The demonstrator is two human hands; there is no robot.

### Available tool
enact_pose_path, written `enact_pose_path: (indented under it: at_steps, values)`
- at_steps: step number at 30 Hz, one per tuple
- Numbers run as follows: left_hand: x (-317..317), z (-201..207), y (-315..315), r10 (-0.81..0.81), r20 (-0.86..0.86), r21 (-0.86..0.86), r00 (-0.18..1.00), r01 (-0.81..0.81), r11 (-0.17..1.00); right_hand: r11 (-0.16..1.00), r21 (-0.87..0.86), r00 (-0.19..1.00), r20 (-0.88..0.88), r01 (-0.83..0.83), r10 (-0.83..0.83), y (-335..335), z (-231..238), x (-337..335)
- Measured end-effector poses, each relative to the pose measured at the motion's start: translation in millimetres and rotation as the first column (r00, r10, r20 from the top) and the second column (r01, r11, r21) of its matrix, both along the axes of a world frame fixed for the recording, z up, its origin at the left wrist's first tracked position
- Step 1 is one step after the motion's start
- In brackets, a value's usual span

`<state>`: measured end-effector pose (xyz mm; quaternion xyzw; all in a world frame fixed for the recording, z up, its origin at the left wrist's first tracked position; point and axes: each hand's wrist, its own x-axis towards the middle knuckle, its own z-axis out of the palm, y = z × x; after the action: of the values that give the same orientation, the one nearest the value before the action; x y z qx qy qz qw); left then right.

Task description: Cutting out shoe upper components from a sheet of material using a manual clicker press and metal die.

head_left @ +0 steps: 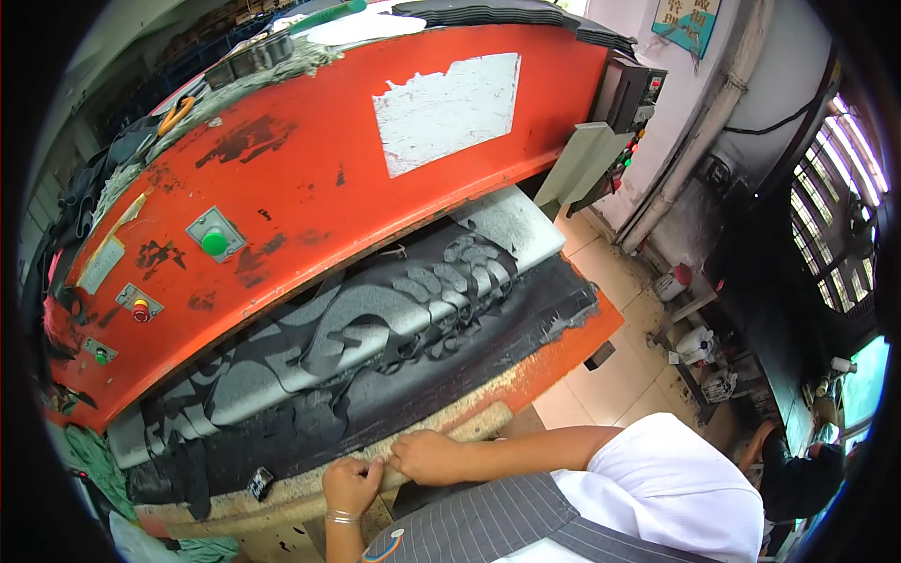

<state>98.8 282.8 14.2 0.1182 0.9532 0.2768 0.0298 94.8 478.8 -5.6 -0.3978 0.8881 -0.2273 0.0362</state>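
Note:
My left hand [352,486], with thin bands at its wrist, is closed near the worn, pale front edge [460,430] of a big orange press. Beside it on the right, my right hand [419,457] is closed too, its fingertips close to my left thumb. Whatever the fingers hold, if anything, is too small or hidden to make out. Beyond the hands, black sheet offcuts with cut-out shapes [324,352] drape over a long white board [328,371] and the dark bed [394,408] in front. Left of my hands lies a small dark object with shiny parts [260,483].
The orange press beam [310,169] spans above the board, carrying a green button [215,244] and a red knob [141,310]. A control box [633,94] is at its right end. Tiled floor [610,375], a red-lidded container [674,281] and another person [802,474] are at right.

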Motion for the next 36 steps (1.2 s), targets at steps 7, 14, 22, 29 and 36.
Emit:
enact_pose_path:
  at_steps: [7, 14, 22, 29, 36]
  values:
    - [-45.7, -3.5, 16.9, 0.002, 0.020, 0.150, 1.000, -0.005, 0.989, 0.993, -0.030, 0.991, 0.069, 0.118, -0.116, 37.0, 17.0, -106.1]
    - [-78.3, -48.2, 84.0, 0.044, -0.244, 0.008, 0.969, -0.044, 0.999, 0.904, 0.233, 0.931, -0.170, 0.357, -0.324, 45.0, 27.0, -203.0]
    - [-61.0, -50.4, 100.5, 0.014, -0.273, -0.156, 0.962, -0.059, 0.986, 0.945, 0.151, 0.957, -0.073, 0.289, -0.281, 54.5, 21.0, -211.5]
    - [-57.3, -54.9, 104.7, 0.014, -0.291, -0.130, 0.957, -0.054, 0.990, 0.684, 0.086, 0.680, 0.076, 0.725, -0.730, 112.9, 34.0, -154.0]
    - [-61.1, -62.2, 110.8, 0.009, -0.303, -0.134, 0.953, -0.052, 0.990, 0.400, 0.209, 0.386, 0.102, 0.893, -0.917, 143.2, 27.8, -170.9]
